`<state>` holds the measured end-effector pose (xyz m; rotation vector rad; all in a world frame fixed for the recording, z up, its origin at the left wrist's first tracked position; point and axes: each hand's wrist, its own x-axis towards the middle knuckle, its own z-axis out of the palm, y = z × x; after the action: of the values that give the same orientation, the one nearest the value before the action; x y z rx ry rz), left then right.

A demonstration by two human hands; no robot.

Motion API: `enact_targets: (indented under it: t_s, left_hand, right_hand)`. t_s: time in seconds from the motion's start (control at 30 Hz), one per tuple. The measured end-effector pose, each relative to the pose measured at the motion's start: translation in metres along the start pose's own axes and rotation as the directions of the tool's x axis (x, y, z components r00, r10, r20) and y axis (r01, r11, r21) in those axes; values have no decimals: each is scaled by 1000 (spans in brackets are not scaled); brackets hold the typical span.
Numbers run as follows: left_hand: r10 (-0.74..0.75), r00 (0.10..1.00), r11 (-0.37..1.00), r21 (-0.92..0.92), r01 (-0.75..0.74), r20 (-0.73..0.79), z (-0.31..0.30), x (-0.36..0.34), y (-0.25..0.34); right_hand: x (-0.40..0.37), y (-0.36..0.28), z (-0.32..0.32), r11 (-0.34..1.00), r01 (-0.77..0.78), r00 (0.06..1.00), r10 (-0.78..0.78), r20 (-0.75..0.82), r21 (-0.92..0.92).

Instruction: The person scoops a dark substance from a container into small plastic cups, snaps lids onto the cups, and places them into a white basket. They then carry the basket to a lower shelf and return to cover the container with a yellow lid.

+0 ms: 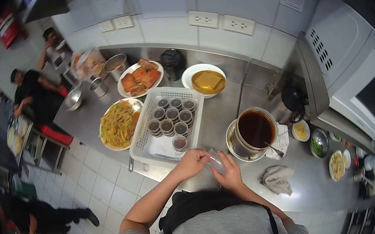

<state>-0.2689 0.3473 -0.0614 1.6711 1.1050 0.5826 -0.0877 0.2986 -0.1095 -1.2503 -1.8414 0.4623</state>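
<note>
My left hand [193, 163], its fingers pinched, is at the left end of some clear plastic cups [214, 158], which look nested together. My right hand [228, 172] curls its thumb and fingers round the other end. Just beyond my left hand stands a white plastic basket [140, 146]. In it are several small lidded cups of dark sauce [167, 126], some stacked, and one nearer sauce cup [179, 143] standing apart. To the right of my hands, a large pot of dark brown sauce [256, 128] sits on a white plate [232, 148], with a spoon [274, 149] in it.
Beyond the basket are a plate of noodles [116, 125], a plate of fried food [140, 78], a black lidded container [173, 64] and a bowl of yellow liquid [209, 82]. A crumpled cloth [278, 179] lies at right, below a microwave [353, 66]. Other people stand at left.
</note>
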Motion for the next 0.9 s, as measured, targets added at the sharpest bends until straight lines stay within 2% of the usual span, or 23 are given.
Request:
enact_targets:
  t_s: [0.03,0.07,0.1,0.17,0.23,0.27,0.3,0.33,0.37,0.4,0.43,0.47,0.5,0.57,0.63,0.67,0.7,0.73,0.77,0.83,0.87,0.9]
  left_hand:
    - [-62,998,998,-26,62,0,-7,3,1]
    - [15,999,997,-69,-19,-52,-9,4,1]
    - [28,999,997,-68,-29,-16,-11,7,0]
    - [185,959,976,-71,-204,-214,-18,14,1]
    - [173,969,982,-50,-184,-177,-35,14,6]
    - [152,972,986,-34,-161,-180,-42,15,9]
    - [164,974,984,-41,-172,-154,-48,14,11]
    - [213,977,977,16,-213,-9,-53,8,13]
    - [250,959,963,67,-261,134,-57,0,15]
    - [257,955,962,55,-267,150,-63,-10,21]
    - [229,930,958,100,-267,289,-68,-21,27]
    - [193,887,950,146,-276,420,-69,-28,29]
    - [202,878,949,136,-285,433,-67,-33,25]
    - [194,777,967,17,-255,600,-60,-40,18]
    - [169,749,968,33,-247,640,-55,-44,19]
    - [115,745,986,19,-169,658,-51,-46,18]
    - [59,739,996,7,-86,671,-47,-48,18]
    - [54,748,997,9,-80,662,-44,-49,19]
    - [34,740,999,-22,-27,672,-39,-50,22]
    - [11,736,998,-53,34,677,-32,-55,21]
    - [53,763,967,-222,121,644,-28,-56,17]
    - [89,792,902,-386,193,604,-24,-55,14]
  right_hand:
    - [0,0,6,999,-51,998,51,-23,-3]
    - [0,-1,12,997,-78,996,77,-48,-19]
    - [0,-2,18,994,-101,992,97,-79,-47]
    - [1,-10,23,985,-150,981,138,-136,-85]
    - [7,-33,18,944,-159,977,109,-181,-289]
    - [6,-41,13,936,-182,971,122,-205,-301]
    - [0,-46,3,956,-189,965,138,-225,-226]
    - [-8,-48,-7,970,-193,958,154,-240,-150]
    - [-16,-47,-17,959,-238,918,171,-357,-154]
    - [-24,-46,-27,948,-278,866,179,-467,-153]
    - [-22,-44,-35,955,-293,750,197,-631,-51]
    - [-19,-42,-52,939,-340,711,214,-670,-60]
    - [-15,-37,-65,926,-377,652,290,-700,32]
    - [1,-34,-91,922,-382,643,224,-732,-53]
    - [21,-37,-112,851,-455,629,515,-583,261]
    - [27,-33,-118,852,-454,630,514,-581,261]
    - [35,-30,-121,890,-433,707,435,-558,144]
    - [43,-28,-123,918,-396,780,353,-517,29]
    - [53,-28,-124,920,-390,787,353,-506,35]
    - [73,-36,-125,959,-211,902,116,-417,-188]
    - [78,-36,-127,941,-231,931,140,-336,-249]
    - [82,-36,-130,943,-226,933,137,-332,-246]
